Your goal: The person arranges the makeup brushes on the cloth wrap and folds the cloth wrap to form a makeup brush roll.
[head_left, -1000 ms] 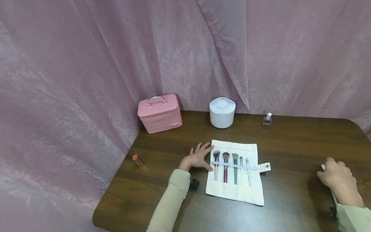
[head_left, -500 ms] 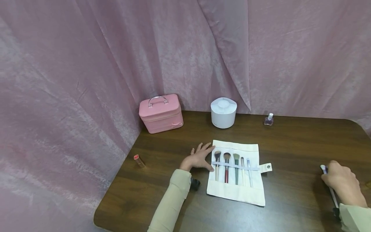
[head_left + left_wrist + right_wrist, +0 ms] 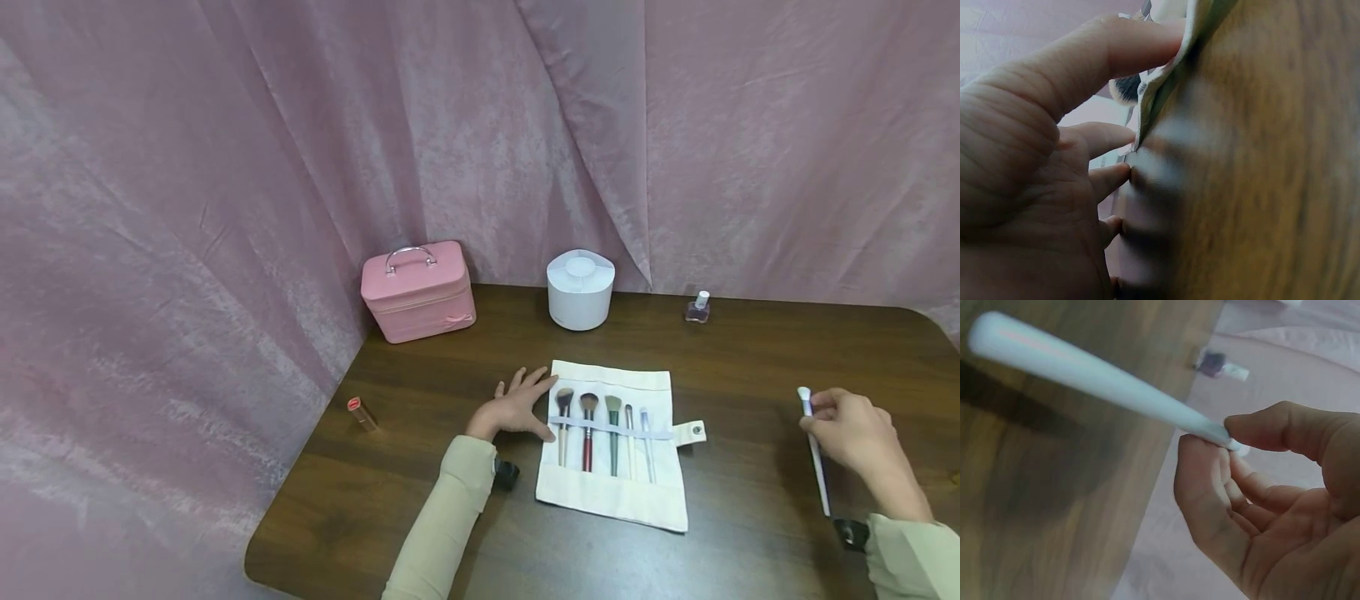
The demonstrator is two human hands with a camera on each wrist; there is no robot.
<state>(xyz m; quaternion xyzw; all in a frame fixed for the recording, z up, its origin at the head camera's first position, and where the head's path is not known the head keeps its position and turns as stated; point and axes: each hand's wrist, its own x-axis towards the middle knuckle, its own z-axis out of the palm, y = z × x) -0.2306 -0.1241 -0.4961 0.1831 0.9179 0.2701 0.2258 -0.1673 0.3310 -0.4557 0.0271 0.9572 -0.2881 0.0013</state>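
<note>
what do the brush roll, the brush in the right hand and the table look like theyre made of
Brush roll: seemingly undyed cotton or canvas, matte cream, soft edge lifting by the left hand, metal snap on its tab.
Brush pinched in the right hand: smooth pale handle with a soft sheen, probably plastic or lacquered wood.
Table: dark wood grain, slightly glossy; solid or laminate cannot be told.

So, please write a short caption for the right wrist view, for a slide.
The right hand pinches a pale brush handle above the wooden table.
</note>
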